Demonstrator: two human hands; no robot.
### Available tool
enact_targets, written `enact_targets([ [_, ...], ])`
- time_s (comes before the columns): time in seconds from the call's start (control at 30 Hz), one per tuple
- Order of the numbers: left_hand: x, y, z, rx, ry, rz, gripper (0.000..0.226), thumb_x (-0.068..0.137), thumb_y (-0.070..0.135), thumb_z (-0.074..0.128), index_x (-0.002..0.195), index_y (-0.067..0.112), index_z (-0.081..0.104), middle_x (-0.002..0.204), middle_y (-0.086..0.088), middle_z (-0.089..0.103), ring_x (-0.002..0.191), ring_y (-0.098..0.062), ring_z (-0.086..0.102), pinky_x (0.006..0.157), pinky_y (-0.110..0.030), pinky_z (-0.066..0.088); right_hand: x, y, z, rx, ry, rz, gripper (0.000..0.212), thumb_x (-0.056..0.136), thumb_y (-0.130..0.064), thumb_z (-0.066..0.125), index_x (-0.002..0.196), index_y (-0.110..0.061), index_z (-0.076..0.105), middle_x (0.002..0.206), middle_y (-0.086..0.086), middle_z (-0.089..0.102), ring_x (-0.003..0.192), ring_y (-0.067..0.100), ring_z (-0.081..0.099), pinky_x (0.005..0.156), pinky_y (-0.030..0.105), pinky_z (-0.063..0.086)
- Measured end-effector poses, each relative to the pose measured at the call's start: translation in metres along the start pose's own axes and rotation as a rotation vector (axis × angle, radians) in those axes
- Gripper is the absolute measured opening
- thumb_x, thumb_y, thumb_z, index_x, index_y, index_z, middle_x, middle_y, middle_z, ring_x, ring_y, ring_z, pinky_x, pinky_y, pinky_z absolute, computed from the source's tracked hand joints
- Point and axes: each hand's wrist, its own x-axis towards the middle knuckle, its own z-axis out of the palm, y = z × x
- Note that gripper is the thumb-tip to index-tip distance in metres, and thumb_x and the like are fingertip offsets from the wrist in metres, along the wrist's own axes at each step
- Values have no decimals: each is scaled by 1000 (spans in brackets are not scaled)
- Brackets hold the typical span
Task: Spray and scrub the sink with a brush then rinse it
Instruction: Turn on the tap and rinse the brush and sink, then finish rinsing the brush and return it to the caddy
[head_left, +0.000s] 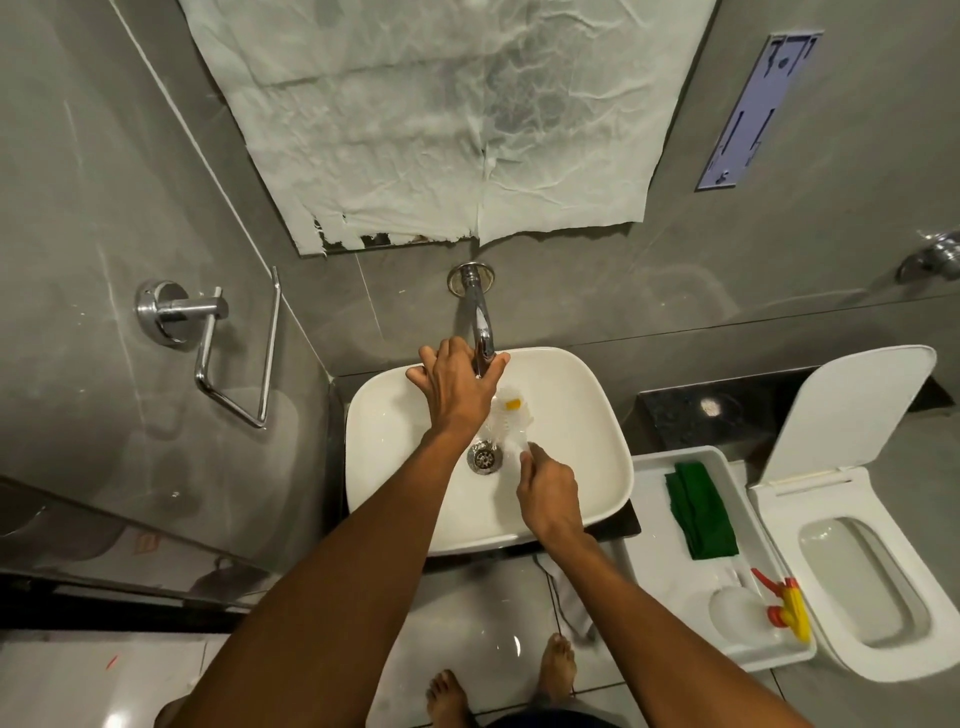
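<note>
Fingers of the left hand are curling around the tap at the back edge of the sink. Right hand is gripping the brush handle, its fingers closed, holding the bristles inside the basin beside the drain. Spray bottle is lying in the tray beyond the sink's right edge.

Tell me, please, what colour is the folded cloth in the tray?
The cloth is dark green, seen clearly in the head view.

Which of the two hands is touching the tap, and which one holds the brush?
The left hand grips the tap; the right hand holds the white brush over the sink.
</note>
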Motion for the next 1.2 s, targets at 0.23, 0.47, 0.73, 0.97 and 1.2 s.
enact_targets([
  [0.23,0,1,0,-27,-22,-20,45,94,62,71,91,22,49,108,-4,65,116,-28,46,93,-45,28,-3,-3,-2,-2,-6,-45,35,111,-34,37,119,-14,65,98,12,76,88,36,72,81,45,59],
  [0.47,-2,4,-3,-68,-34,-51,44,93,59,74,90,22,51,106,1,60,119,-29,44,90,-44,26,-2,0,-3,13,-29,-50,36,112,-33,36,119,-12,64,100,13,76,90,38,71,80,43,56],
  [0.73,-33,35,6,-17,328,263,38,96,48,73,113,17,58,113,-9,54,107,-25,46,91,-43,33,-4,19,-23,194,7,-82,36,113,-31,38,118,-13,69,100,8,78,90,32,71,81,36,54],
  [0.97,-76,68,68,-101,31,542,10,104,20,64,101,11,62,100,-10,63,92,-33,61,81,-51,51,0,74,-78,326,204,33,40,113,-36,41,132,-16,69,106,7,78,94,23,72,87,36,59],
  [1.2,-120,73,150,-39,-332,521,47,102,47,64,130,10,66,133,-12,69,120,-31,66,100,-44,55,4,188,-94,254,296,254,38,112,-35,43,118,-12,72,106,7,75,97,26,71,84,35,55],
])
